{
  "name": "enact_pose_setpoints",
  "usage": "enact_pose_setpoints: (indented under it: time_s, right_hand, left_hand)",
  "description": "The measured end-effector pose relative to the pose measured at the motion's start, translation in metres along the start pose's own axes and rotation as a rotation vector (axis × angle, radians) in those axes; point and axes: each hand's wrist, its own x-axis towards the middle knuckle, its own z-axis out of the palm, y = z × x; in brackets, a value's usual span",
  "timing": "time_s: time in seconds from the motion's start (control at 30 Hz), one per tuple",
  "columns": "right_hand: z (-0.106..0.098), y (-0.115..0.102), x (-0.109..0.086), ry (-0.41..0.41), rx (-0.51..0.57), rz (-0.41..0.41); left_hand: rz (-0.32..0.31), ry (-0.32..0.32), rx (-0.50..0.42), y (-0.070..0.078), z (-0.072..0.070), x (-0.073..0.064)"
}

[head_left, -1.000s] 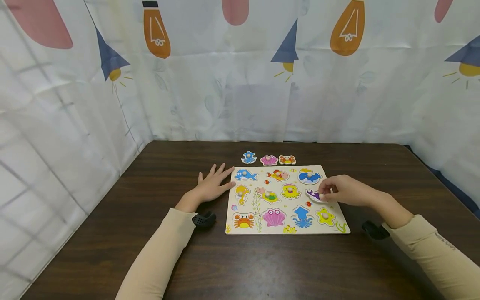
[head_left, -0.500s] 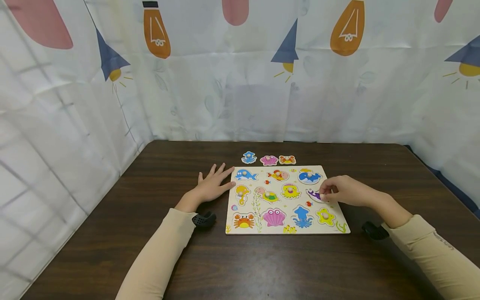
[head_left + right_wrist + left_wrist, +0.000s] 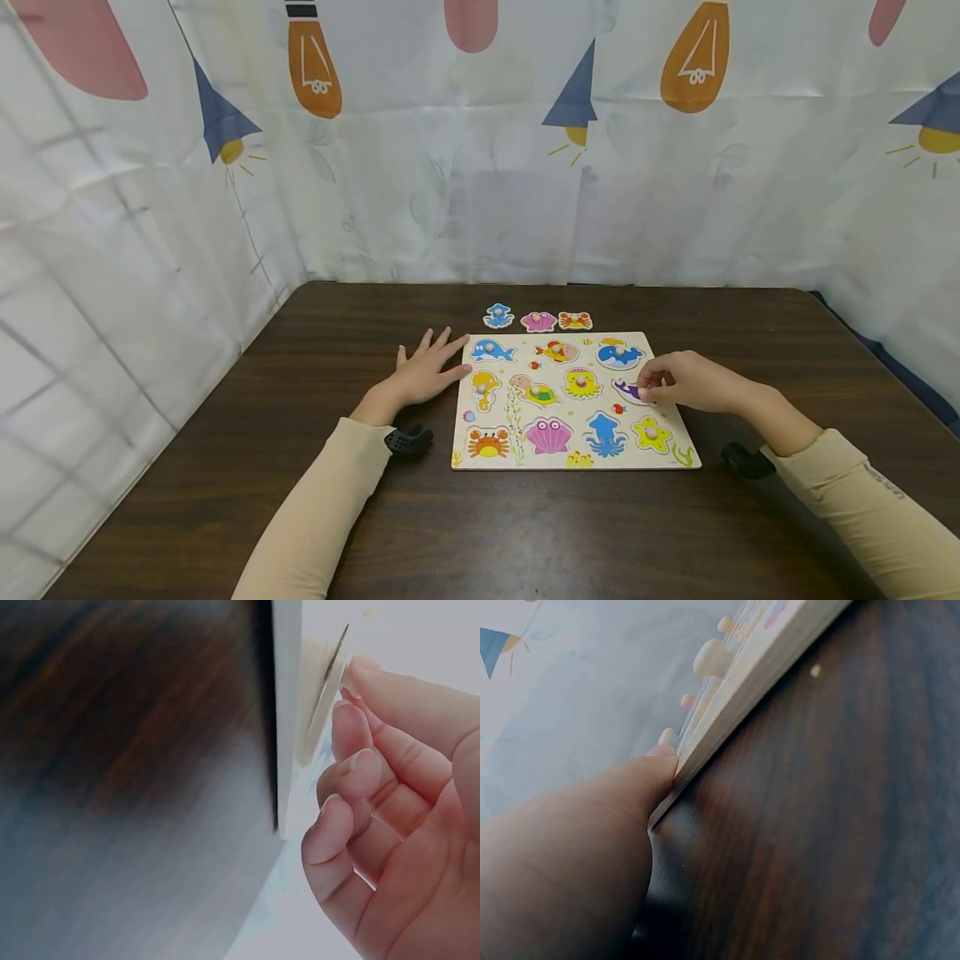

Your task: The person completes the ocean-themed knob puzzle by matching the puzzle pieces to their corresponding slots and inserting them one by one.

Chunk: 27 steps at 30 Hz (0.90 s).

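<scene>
A pale wooden puzzle board (image 3: 540,462) with sea animals lies on the table. My right hand (image 3: 693,382) pinches a purple whale-like puzzle piece (image 3: 627,389) between thumb and fingertips at the board's right side. In the right wrist view that piece (image 3: 326,709) leans at an angle against the board face, its knob hidden by the fingers. My left hand (image 3: 417,377) lies with fingers spread at the board's left edge. Up close in the left wrist view, the thumb (image 3: 656,776) touches the board's edge (image 3: 742,694).
Behind the board, a blue squid piece (image 3: 498,316), a pink shell piece (image 3: 538,322) and a crab piece (image 3: 575,321) lie in a row. Several knobbed pieces sit on the board, such as the octopus (image 3: 592,386). A patterned curtain (image 3: 510,225) hangs beyond the dark table (image 3: 510,533).
The purple piece shifts very slightly under my right fingers, over the same spot on the board. My left hand stays where it was.
</scene>
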Motion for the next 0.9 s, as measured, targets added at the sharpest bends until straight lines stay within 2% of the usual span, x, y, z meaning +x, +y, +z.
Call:
enact_pose_setpoints:
  time_s: [0.63,0.9]
  right_hand:
    - [0.002,0.0,0.0016,0.0,-0.013,0.029]
    - [-0.0013,-0.0015,0.0021,-0.028,-0.01,0.032]
  left_hand:
    - [-0.005,0.0,-0.006,-0.0011,0.0023,0.0]
    - [-0.005,0.0,-0.001,-0.0009,0.0015,0.0008]
